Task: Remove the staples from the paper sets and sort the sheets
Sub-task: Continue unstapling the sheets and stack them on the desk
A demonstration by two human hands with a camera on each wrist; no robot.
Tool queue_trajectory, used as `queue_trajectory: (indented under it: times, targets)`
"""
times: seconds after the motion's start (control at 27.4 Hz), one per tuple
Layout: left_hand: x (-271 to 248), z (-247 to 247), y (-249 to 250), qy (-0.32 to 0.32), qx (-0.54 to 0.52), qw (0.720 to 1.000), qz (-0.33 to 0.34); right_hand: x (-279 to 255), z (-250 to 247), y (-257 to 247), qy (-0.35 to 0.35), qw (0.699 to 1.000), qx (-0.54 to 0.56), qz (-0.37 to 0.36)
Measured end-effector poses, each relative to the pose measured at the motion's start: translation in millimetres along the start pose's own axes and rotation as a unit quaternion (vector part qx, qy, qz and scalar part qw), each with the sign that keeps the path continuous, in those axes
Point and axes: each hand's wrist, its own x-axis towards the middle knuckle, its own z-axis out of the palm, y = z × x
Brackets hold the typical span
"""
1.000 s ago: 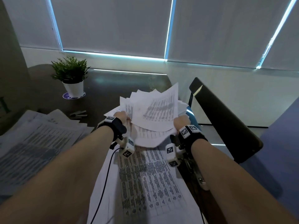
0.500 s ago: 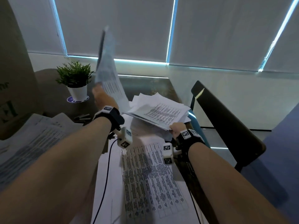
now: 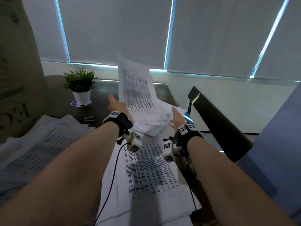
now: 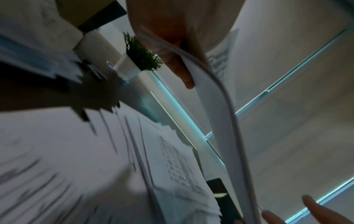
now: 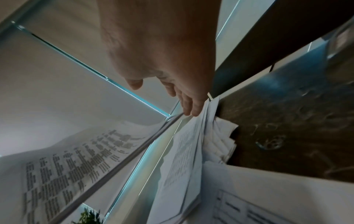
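Observation:
My left hand [image 3: 118,106] holds a printed paper set [image 3: 136,88] upright above the table, pinched at its lower left edge. The left wrist view shows a finger of this hand [image 4: 180,68] lying along the curved sheets [image 4: 229,121]. Below it lies a loose pile of white sheets [image 3: 154,121]. My right hand [image 3: 176,117] is open with straight fingers at the pile's right edge; its fingertips [image 5: 189,109] touch the pile's edge [image 5: 191,151]. The raised set [image 5: 76,159] also shows to the left in the right wrist view.
Large printed sheets [image 3: 146,173] lie in front of me. Another paper stack [image 3: 37,144] lies at the left beside a cardboard box [image 3: 16,79]. A potted plant [image 3: 80,84] and small dark items [image 3: 87,119] sit on the dark table [image 3: 104,93]. A dark chair back [image 3: 216,124] stands to the right.
Both hands held the pile a second ago. My left hand lifted one set high at the left and has swung it right, over the pile. My right hand has let go and opened.

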Motion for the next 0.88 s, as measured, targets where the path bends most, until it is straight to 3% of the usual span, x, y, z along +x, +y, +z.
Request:
queue_trajectory:
  times: [0.11, 0.18, 0.4, 0.55, 0.66, 0.73, 0.88]
  targets:
    - [-19, 5, -17, -0.075, 0.040, 0.996, 0.011, -12, -14, 5, -0.010, 0.998, -0.069, 0.005]
    - [-38, -1, -18, -0.124, -0.004, 0.992, -0.003, -25, -25, 9, -0.015, 0.993, -0.118, 0.010]
    - [-67, -29, -37, -0.299, 0.000, 0.953, -0.048, -74, -52, 14, -0.035, 0.993, -0.061, -0.092]
    - [-84, -57, -42, -0.298, -0.057, 0.949, -0.083, -107, -55, 25, -0.134, 0.969, -0.194, -0.072]
    - [-94, -69, -52, -0.301, -0.091, 0.947, -0.072, -123, -49, 39, -0.188, 0.941, -0.278, -0.038]
    - [-104, -73, -63, -0.281, -0.074, 0.955, -0.066, -105, -47, 67, -0.172, 0.933, -0.314, -0.029]
    - [-118, -77, -85, -0.254, -0.030, 0.965, -0.052, -150, -46, 73, -0.093, 0.949, -0.301, -0.023]
